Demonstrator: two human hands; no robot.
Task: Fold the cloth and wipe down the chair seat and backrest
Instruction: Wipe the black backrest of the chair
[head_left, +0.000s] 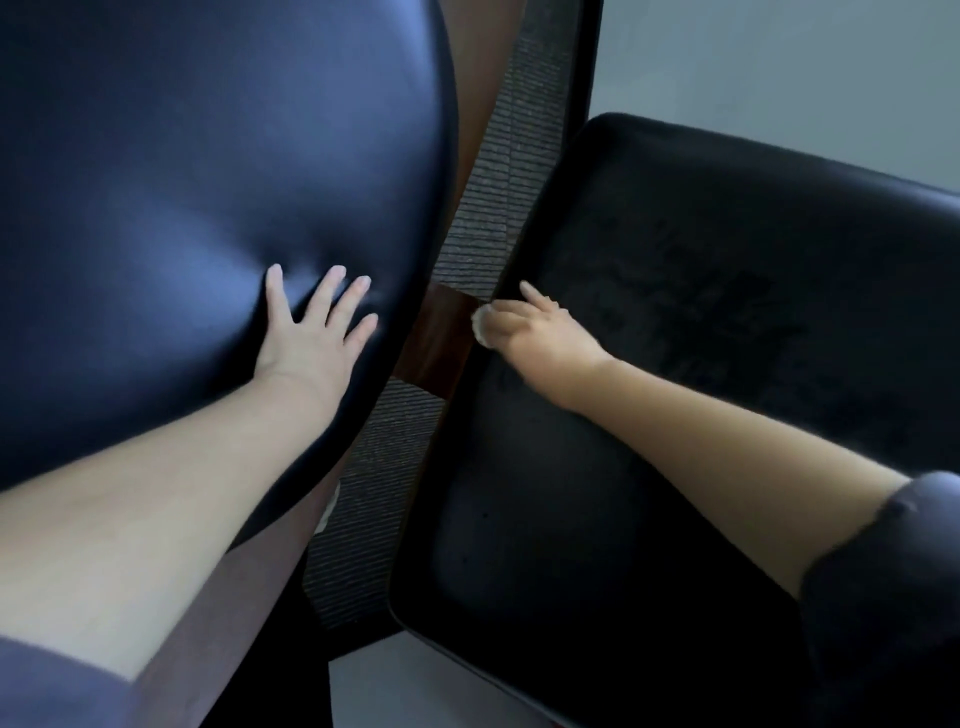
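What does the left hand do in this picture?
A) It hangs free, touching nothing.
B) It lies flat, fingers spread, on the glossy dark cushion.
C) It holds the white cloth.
B: the left hand lies open on the glossy cushion, denting it; the right hand holds the white cloth.

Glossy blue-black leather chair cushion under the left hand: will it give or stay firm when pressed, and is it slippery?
Probably soft: the glossy blue-black leather chair cushion dimples around the flat fingers of the left hand. Its sheen suggests a slick surface, so the small white cloth bunched in the right hand should likely glide over it.
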